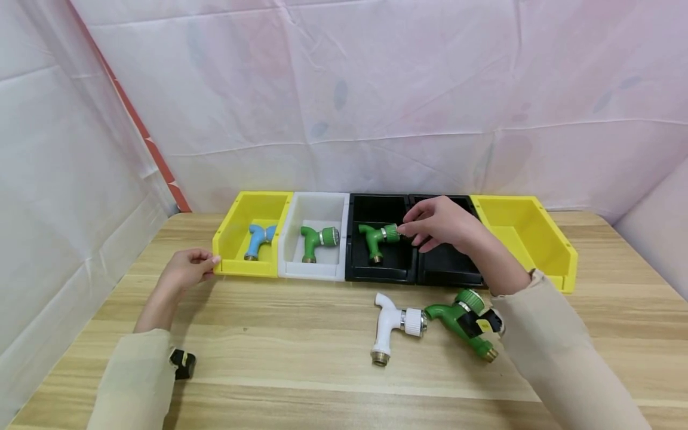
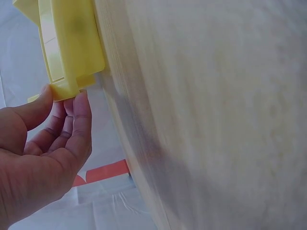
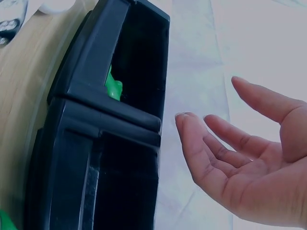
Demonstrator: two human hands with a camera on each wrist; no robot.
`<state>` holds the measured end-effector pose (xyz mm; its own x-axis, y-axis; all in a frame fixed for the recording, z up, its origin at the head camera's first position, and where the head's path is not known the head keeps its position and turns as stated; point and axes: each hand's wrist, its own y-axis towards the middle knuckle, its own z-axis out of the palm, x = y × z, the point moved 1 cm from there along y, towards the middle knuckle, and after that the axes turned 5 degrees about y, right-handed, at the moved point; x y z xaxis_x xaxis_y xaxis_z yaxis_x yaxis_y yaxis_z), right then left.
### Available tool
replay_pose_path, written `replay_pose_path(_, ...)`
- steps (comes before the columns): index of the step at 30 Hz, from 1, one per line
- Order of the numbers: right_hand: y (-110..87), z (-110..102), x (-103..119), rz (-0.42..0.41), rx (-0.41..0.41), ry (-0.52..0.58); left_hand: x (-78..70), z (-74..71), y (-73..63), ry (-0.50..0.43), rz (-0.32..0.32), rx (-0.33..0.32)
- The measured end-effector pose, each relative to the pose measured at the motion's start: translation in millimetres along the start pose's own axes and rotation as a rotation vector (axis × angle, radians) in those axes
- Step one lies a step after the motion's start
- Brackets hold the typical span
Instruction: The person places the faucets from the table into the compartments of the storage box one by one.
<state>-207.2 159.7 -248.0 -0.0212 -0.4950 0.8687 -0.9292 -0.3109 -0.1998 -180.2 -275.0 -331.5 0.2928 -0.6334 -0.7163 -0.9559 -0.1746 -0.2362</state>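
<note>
My left hand (image 1: 188, 269) pinches the front left corner of the left yellow bin (image 2: 79, 43) between thumb and fingers. That bin holds a blue tap (image 1: 259, 242). Over the two black bins hovers my right hand (image 1: 441, 224), fingers loosely bent and nothing in them, as the right wrist view shows. Just left of its fingertips, a green tap (image 1: 374, 240) lies in the left black bin (image 1: 371, 272). Another green tap (image 1: 312, 243) is in the white bin (image 1: 314, 272).
The bins stand in a row along the table's back, ending in a right yellow bin (image 1: 559, 251). In front lie a white tap (image 1: 386, 325) and a green tap (image 1: 457, 322), partly hidden by the right wrist's black camera (image 1: 473, 325). White patterned cloth (image 1: 376, 89) hangs behind.
</note>
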Motion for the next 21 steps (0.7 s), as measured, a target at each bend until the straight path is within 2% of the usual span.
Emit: replay_pose_path(21,-32.6,-23.1,-21.4,-0.031,0.049,-0.157,1.3,0.2,1.9,-0.001,0.006,0.0)
